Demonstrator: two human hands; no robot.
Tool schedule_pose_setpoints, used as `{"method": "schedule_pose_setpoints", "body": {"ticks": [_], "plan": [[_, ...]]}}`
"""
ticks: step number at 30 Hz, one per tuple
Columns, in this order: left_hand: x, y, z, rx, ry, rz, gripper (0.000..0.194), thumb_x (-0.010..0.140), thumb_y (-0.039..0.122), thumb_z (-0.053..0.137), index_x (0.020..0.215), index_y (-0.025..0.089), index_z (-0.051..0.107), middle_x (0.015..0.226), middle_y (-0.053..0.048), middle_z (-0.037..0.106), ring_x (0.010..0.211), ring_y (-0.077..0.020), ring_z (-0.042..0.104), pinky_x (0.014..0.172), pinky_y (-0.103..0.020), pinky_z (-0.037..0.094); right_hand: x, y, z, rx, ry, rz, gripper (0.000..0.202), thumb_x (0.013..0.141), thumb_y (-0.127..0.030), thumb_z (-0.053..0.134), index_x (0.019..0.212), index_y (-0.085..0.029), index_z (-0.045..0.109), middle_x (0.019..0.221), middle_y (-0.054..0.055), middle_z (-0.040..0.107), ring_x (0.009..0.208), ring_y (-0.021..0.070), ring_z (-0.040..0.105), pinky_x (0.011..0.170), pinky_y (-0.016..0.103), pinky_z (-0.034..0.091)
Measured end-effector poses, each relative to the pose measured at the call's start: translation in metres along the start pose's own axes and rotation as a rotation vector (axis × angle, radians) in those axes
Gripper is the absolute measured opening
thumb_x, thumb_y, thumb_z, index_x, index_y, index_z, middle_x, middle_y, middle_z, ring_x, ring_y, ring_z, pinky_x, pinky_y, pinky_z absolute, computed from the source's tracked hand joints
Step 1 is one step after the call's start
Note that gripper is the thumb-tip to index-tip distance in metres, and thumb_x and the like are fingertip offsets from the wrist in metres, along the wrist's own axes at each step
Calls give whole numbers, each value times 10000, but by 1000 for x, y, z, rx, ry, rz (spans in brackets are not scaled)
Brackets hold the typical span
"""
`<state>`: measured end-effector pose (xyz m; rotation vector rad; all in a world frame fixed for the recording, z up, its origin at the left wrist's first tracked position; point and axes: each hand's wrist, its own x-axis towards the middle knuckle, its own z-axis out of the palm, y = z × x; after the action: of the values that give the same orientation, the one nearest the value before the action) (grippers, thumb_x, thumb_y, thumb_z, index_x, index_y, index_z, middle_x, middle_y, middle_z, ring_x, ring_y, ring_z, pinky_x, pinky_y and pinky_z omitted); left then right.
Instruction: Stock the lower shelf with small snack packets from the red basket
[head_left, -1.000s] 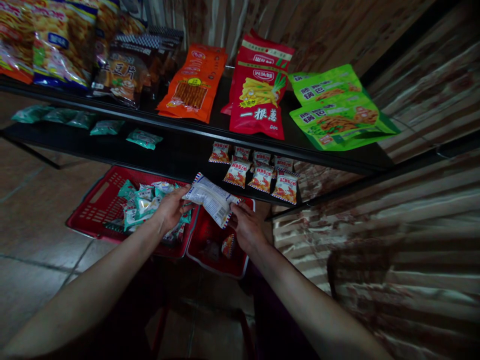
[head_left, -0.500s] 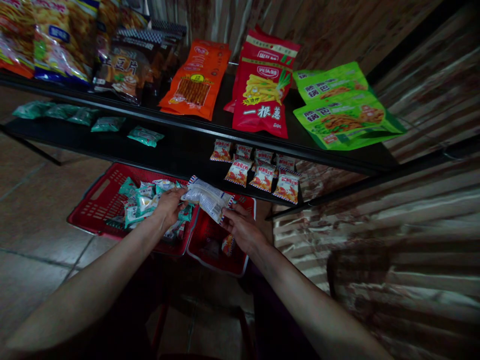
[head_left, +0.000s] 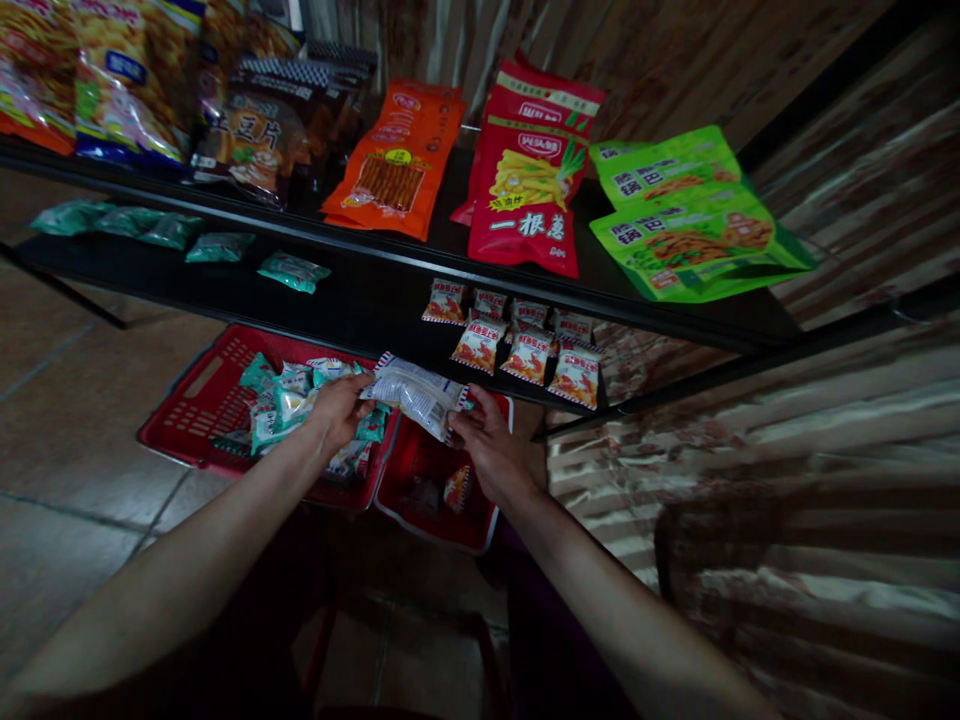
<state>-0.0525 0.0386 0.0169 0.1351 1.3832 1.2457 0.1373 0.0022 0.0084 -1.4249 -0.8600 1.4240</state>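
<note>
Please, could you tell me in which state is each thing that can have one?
white packet, held at both ends, looks closed
left hand, closed on packet's left end
right hand, closed on packet's right end
left basket, open, many teal packets inside
right basket, open, small orange packet inside
green bags, lying overlapped

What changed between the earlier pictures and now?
The white snack packet shifted slightly left and tilts less, held by the left hand and right hand throughout. Nothing was let go. The red baskets and shelved snack packets stayed put.
</note>
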Motion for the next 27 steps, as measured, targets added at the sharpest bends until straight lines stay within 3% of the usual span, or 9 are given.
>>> {"method": "schedule_pose_setpoints", "body": {"ticks": [3,7,9,11,14,18,21,27], "plan": [[0,1,0,-3,10,7,126,633,15,631,610,126,574,575,-6,600,452,-77,525,365,-154,346,1,1,-4,-249,-15,-158,649,720,-372,632,1320,-270,406,1017,57,624,829,185,629,704,349,534],[0,2,0,11,34,42,124,616,27,633,597,126,561,564,2,584,439,-69,504,385,-160,347,-4,-7,-8,-736,-18,-576,480,784,-247,547,1262,-244,506,1339,105,477,1197,258,482,974,454,436],[0,3,0,24,49,62,113,611,35,635,602,124,567,579,0,591,456,-73,512,403,-167,365,-9,-11,-8,-921,-78,-741,425,792,-150,485,1202,-229,568,1376,82,458,1266,248,417,1052,454,371],[0,4,0,36,64,72,107,612,33,631,604,122,572,592,-5,596,470,-79,520,408,-173,374,-13,-13,-7,-1026,-176,-837,465,774,-69,436,1185,-225,588,1312,65,531,1241,220,446,1070,427,365],[0,5,0,44,93,50,123,624,15,605,586,124,560,565,-2,578,443,-77,503,380,-172,350,-16,-13,-4,-1109,-248,-889,469,776,-78,454,1197,-234,589,1252,55,584,1205,218,478,1058,413,388],[0,5,0,20,94,-12,166,616,-7,588,572,142,530,531,8,567,427,-78,499,362,-159,347,-15,-12,-2,-1161,-229,-876,424,836,-234,534,1260,-247,545,1306,67,551,1216,245,471,1038,434,408],[0,4,2,36,51,-78,168,617,-14,571,576,144,531,503,6,557,416,-81,496,347,-152,341,-10,-10,-2,-1181,-219,-857,485,840,-253,565,1318,-280,485,1361,56,505,1234,253,461,1049,446,395],[-4,7,4,82,29,-129,138,683,46,543,586,143,524,479,-4,538,391,-80,479,363,-162,356,-3,-6,-4,-998,-251,-786,397,848,-258,568,1237,-337,566,1352,7,520,1233,222,484,1074,418,379]]}}
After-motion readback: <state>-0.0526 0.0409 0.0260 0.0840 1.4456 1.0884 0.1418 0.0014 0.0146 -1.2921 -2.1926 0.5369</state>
